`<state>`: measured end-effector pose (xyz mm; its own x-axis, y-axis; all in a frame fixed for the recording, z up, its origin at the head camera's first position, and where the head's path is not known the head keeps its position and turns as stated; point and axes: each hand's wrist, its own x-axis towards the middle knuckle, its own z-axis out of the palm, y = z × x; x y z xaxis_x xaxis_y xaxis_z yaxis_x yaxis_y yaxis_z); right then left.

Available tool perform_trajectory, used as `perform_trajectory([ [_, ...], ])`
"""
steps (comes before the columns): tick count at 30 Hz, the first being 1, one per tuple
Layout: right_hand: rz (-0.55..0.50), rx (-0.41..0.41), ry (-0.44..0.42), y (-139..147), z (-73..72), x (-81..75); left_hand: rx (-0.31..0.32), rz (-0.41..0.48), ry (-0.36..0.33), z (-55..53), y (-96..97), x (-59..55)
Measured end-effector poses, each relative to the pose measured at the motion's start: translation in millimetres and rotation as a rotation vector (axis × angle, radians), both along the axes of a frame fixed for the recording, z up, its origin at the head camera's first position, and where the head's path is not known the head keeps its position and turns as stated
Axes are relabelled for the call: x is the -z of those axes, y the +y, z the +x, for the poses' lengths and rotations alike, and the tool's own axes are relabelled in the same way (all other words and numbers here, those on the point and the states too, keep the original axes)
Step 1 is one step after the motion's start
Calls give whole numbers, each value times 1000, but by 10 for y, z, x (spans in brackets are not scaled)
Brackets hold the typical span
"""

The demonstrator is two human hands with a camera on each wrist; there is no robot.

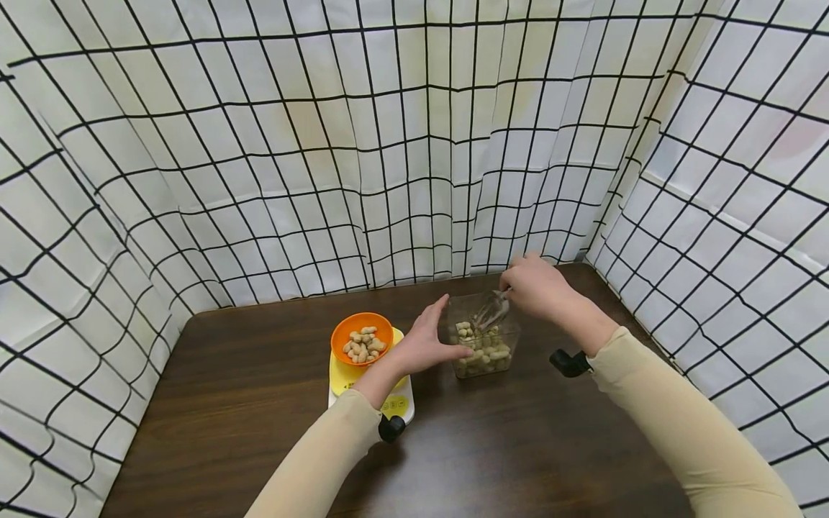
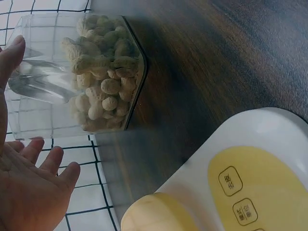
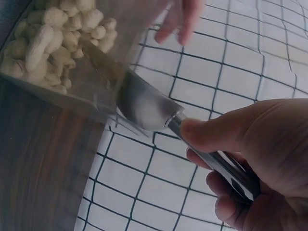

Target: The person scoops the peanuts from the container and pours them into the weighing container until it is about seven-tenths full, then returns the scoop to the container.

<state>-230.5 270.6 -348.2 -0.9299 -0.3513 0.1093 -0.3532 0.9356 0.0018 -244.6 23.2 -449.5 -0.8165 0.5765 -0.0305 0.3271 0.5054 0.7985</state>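
A clear square container partly filled with unshelled peanuts stands on the table. My right hand grips the handle of a metal scoop, whose blade tilts down into the container toward the peanuts. Beside the container's left wall is my left hand, its thumb and fingers spread around that side. In the left wrist view the left fingers are extended, with the thumb along the container's upper part. Left of that hand, an orange bowl holds several peanuts on a yellow and white kitchen scale.
The dark wooden table reaches back to a white curtain with black grid lines, which also encloses both sides. A black wrist camera sits on the right wrist, another wrist camera on the left.
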Motion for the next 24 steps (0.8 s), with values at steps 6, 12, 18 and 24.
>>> perform_trajectory([
  [6,110,-6,38,-149,-20,113,-6,3,2,-4,13,6],
  [12,170,-58,56,-255,-76,191,-4,10,23,-31,8,9],
  [18,-28,-52,-107,-93,-144,213,-11,18,26,-47,0,23],
  [24,-125,-26,-172,36,-123,215,2,8,18,-37,12,29],
])
